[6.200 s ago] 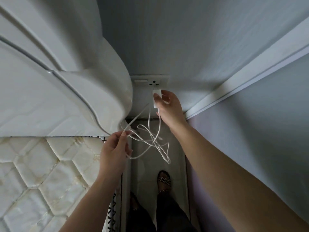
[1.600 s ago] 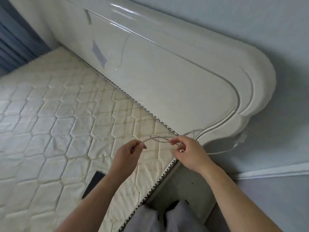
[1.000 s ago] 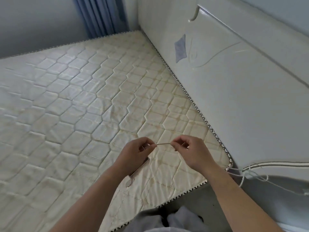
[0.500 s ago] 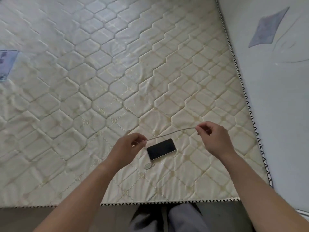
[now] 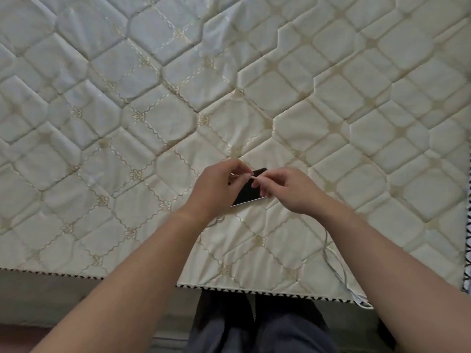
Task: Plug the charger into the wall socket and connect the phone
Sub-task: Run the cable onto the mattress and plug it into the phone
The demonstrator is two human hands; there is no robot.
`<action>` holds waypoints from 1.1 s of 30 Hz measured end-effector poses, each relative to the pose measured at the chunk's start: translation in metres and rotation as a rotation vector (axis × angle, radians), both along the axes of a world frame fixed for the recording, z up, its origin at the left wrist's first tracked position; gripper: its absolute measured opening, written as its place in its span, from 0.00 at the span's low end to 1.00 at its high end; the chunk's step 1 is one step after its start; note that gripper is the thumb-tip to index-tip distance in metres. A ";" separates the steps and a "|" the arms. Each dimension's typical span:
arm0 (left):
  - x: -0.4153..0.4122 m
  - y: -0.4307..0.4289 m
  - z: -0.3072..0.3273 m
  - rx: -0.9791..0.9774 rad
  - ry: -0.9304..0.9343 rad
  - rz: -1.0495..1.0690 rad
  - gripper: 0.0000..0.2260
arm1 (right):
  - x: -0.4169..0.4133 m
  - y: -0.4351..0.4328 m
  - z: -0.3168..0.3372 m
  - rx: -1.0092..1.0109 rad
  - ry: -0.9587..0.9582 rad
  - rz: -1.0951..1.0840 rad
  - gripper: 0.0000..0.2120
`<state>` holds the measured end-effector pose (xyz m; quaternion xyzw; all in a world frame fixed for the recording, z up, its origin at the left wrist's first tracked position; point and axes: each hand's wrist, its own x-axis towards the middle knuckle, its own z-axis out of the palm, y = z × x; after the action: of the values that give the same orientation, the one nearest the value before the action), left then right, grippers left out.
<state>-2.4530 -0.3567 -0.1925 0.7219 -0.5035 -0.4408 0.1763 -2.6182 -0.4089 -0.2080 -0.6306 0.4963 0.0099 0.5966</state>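
Note:
A black phone [image 5: 249, 191] lies screen up on the quilted mattress [image 5: 153, 110], partly hidden under both hands. My left hand [image 5: 216, 189] and my right hand [image 5: 288, 189] are close together just above it. Each pinches the thin white charger cable [image 5: 336, 261] near its free end, with a short stretch showing between the fingertips. From under my right wrist the cable trails down the mattress and over its front edge at the lower right. The plug and the wall socket are out of view.
The mattress has a black-and-white piped front edge [image 5: 229, 289] near my legs in dark trousers [image 5: 254, 324]. A strip of the bed's right edge [image 5: 467, 225] shows at far right.
My hands have come together over the phone, shortening the stretch of cable between them. The view has moved closer to the mattress and the headboard has left the frame.

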 end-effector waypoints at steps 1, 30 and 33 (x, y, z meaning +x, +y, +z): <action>-0.003 0.001 -0.007 -0.002 -0.012 -0.005 0.05 | -0.007 -0.004 -0.005 -0.007 -0.004 -0.034 0.10; -0.002 0.018 -0.127 0.315 -0.290 -0.059 0.18 | 0.006 -0.056 -0.103 -0.322 0.323 0.170 0.16; 0.009 0.034 -0.120 0.315 -0.213 0.100 0.13 | 0.014 -0.056 -0.103 -0.416 0.388 0.239 0.16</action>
<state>-2.4445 -0.3230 -0.3124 0.8072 -0.4074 -0.4262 0.0285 -2.6040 -0.4647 -0.3111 -0.7793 0.5148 0.0985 0.3436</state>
